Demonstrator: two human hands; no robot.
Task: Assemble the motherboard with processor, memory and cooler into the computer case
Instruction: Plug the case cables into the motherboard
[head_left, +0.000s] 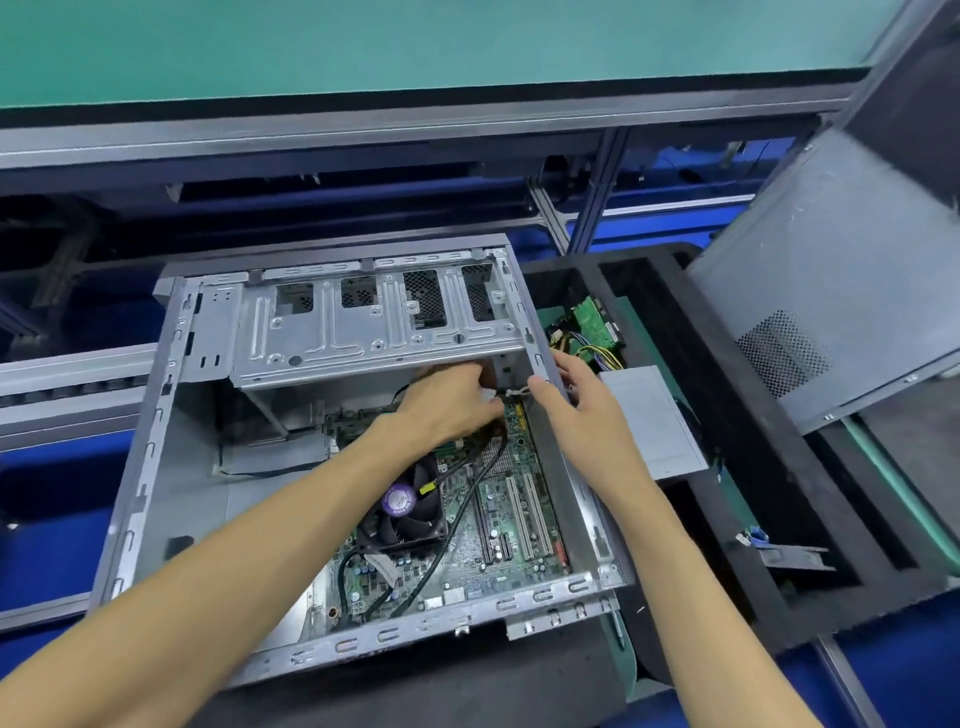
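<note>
The computer case (156, 441) lies open on its side, with the green motherboard (511, 499) seated in its right half and the black cooler fan (402, 512) on the board's left part. The left hand (447, 402) reaches under the far drive cage (374, 322), its fingers curled on a small white piece there, though what it is cannot be told. The right hand (582, 402) rests with relaxed fingers on the case's right wall, near a grey power supply (652, 421) lying outside.

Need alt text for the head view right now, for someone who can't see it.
Both hands reach into an open computer case near its drive cage: the left hand works at cables over the motherboard, the right hand rests at the case's right wall. The cooler fan is mounted.
</note>
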